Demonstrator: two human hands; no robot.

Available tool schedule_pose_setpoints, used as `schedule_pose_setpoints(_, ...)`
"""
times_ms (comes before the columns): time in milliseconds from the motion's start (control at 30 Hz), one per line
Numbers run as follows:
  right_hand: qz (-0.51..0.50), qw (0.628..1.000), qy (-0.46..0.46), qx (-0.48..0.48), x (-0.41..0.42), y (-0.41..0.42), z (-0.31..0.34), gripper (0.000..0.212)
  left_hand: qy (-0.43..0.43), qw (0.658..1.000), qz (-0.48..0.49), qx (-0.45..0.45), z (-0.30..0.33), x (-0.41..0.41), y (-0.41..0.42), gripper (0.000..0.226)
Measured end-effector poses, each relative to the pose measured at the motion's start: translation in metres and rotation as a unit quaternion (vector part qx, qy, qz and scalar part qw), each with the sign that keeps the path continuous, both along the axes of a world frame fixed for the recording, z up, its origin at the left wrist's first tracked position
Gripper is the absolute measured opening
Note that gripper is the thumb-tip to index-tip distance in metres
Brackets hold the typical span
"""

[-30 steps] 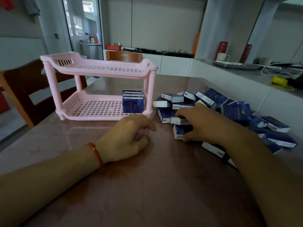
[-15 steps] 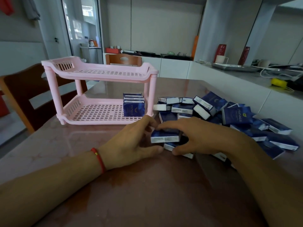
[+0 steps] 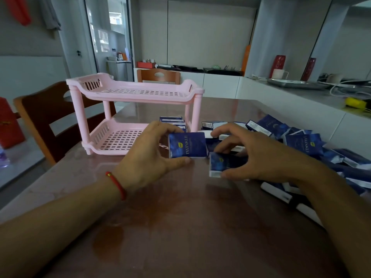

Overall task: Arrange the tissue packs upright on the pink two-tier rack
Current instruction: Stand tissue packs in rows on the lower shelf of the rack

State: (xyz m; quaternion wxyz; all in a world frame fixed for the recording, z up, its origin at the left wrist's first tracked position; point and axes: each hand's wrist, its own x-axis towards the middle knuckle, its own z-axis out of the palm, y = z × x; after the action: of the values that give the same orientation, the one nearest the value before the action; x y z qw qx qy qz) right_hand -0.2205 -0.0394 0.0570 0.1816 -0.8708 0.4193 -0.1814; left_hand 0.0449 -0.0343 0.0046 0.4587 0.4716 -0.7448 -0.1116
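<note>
The pink two-tier rack (image 3: 112, 137) stands on the brown table, left of centre. A few blue tissue packs (image 3: 172, 120) stand upright at the right end of its lower tier, partly hidden by my fingers. My left hand (image 3: 148, 157) grips a blue tissue pack (image 3: 187, 145) on edge, just in front of the rack's right post. My right hand (image 3: 257, 155) holds a second blue pack (image 3: 222, 164), tilted, beside the first. A heap of blue packs (image 3: 305, 143) lies on the table to the right.
A wooden chair (image 3: 44, 125) stands at the table's left side and another chair (image 3: 158, 75) behind the rack. A white counter (image 3: 301, 103) with a metal tray, mugs and cables runs along the right. The near table surface (image 3: 180, 227) is bare.
Both hands met at the pile's edge and lifted. My left hand now grips one pack turned on edge, and my right hand has picked up a second one.
</note>
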Motion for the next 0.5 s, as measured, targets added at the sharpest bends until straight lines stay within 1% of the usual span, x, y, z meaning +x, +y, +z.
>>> schedule_pose_setpoints(33, -0.004, 1.0, -0.003, -0.021, -0.002, 0.0, 0.002, 0.075, -0.005, 1.0, 0.005, 0.003, 0.001, 0.002, -0.001, 0.062)
schedule_pose_setpoints(100, -0.004, 0.998, -0.037, -0.054, -0.005, 0.0, 0.006, 0.073, -0.017, 1.0, -0.014, 0.022, 0.001, 0.005, -0.001, 0.064)
schedule_pose_setpoints(200, 0.018, 0.995, -0.081, -0.052, 0.002, 0.002, 0.002, 0.079, 0.002, 0.993, -0.074, 0.094, 0.001, 0.005, 0.0, 0.068)
schedule_pose_setpoints(267, 0.019, 0.993, -0.094, -0.064, 0.012, 0.001, -0.005, 0.08, 0.044, 0.983, -0.117, 0.131, 0.001, 0.001, 0.001, 0.073)
schedule_pose_setpoints(333, 0.006, 0.989, -0.138, -0.06, 0.024, 0.0, -0.015, 0.072, 0.091, 0.974, -0.144, 0.152, 0.001, -0.004, 0.002, 0.074)
schedule_pose_setpoints(433, -0.024, 0.975, -0.217, -0.046, 0.041, 0.001, -0.03, 0.061, 0.181, 0.946, -0.181, 0.197, -0.003, -0.011, 0.004, 0.066)
schedule_pose_setpoints(500, -0.04, 0.964, -0.263, -0.024, 0.05, 0.001, -0.04, 0.059, 0.243, 0.926, -0.188, 0.221, -0.005, -0.014, 0.004, 0.062)
